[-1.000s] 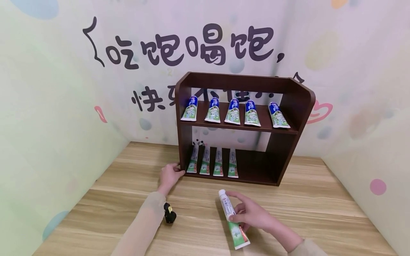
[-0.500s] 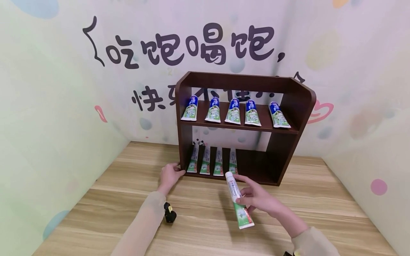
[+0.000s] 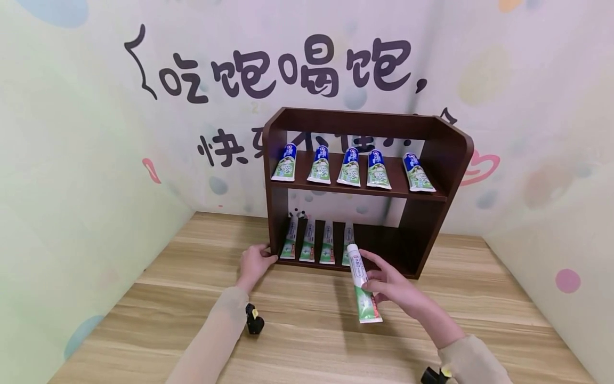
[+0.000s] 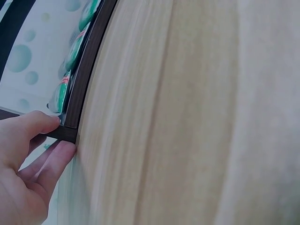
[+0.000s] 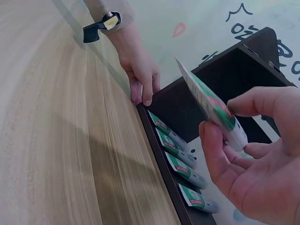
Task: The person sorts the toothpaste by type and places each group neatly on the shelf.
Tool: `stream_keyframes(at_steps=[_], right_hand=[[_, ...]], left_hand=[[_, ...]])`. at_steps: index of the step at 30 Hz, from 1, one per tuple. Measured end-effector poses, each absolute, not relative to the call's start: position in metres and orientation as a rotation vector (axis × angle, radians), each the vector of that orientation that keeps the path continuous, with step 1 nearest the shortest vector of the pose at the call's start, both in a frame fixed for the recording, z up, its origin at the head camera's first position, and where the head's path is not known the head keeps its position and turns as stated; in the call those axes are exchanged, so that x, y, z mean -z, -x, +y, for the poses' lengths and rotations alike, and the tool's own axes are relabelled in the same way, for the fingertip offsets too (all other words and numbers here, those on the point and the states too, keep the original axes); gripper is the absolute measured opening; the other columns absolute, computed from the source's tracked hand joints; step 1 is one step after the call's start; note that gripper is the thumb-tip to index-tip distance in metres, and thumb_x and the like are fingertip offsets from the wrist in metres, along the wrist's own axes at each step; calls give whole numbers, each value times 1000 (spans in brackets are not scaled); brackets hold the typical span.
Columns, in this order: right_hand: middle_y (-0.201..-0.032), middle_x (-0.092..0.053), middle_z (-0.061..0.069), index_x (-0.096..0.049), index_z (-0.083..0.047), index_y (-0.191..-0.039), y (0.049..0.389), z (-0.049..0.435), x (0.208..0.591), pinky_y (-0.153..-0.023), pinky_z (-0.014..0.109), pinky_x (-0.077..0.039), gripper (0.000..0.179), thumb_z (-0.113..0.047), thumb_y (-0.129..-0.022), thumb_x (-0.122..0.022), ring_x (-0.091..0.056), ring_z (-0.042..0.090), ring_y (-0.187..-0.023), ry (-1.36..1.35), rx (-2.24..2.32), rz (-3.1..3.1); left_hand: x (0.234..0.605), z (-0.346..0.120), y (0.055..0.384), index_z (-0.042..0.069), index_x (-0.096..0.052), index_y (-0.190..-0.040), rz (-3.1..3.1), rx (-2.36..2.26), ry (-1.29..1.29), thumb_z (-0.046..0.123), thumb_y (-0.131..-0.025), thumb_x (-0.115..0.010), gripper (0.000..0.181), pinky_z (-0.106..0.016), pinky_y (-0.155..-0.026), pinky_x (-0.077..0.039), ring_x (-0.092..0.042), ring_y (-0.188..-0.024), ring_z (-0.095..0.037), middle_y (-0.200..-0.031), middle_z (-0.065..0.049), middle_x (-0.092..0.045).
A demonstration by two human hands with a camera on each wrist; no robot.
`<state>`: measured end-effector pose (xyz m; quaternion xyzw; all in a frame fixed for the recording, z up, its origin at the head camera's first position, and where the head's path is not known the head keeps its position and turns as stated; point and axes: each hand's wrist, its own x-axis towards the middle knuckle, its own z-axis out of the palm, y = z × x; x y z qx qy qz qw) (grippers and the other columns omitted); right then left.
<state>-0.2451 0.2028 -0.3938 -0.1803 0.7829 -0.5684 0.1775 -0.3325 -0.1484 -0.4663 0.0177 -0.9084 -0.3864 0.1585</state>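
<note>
My right hand (image 3: 395,288) pinches a white and green toothpaste tube (image 3: 363,285), cap end toward the shelf. The tube is held above the table, in front of the lower tier. With thumb and fingers, my left hand (image 4: 30,161) grips the lower left front corner of the dark brown shelf (image 3: 435,213). Several matching green-ended toothpaste tubes (image 3: 308,242) lie in a row on the lower tier, from its left side to the middle; the held tube partly covers the rightmost one in the head view. On the upper tier lie several blue and green toothpaste tubes (image 3: 349,168).
The shelf stands on a wood-grain table (image 3: 297,336) near the back wall (image 3: 216,64), which carries large dark lettering. Side walls rise at left and right. A black wrist device (image 3: 254,320) sits by the left sleeve.
My right hand has carried the toothpaste tube forward and slightly right, from over the table's front up to the lower tier's front. My left hand has stayed on the shelf corner.
</note>
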Motion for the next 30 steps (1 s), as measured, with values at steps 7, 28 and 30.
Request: stream_keyframes(at_steps=[7, 28, 30], right_hand=[[-128, -45, 23, -9, -24, -159, 252, 207, 396, -77, 30, -56, 86, -8, -93, -60, -57, 19, -98, 485, 1691, 2134], [-152, -25, 27, 8, -29, -159, 278, 221, 414, -77, 24, -56, 103, 3, -87, -59, -63, 12, -89, 314, 1960, 2104], [-153, -25, 26, 7, -28, -159, 281, 222, 416, -75, 23, -55, 103, 4, -87, -59, -63, 11, -86, 295, 1991, 2115]], left_hand=[[465, -148, 333, 0, -69, -119, -2602, 1092, -56, 19, -80, -78, 44, -53, -90, -50, -72, -95, -36, -93, -16, -77], [467, -148, 331, -1, -70, -118, -2553, 1143, -61, 17, -78, -80, 44, -51, -88, -53, -72, -94, -36, -92, -18, -77], [466, -148, 330, -1, -69, -119, -2552, 1156, -66, 16, -79, -79, 45, -51, -87, -54, -73, -93, -36, -93, -19, -77]])
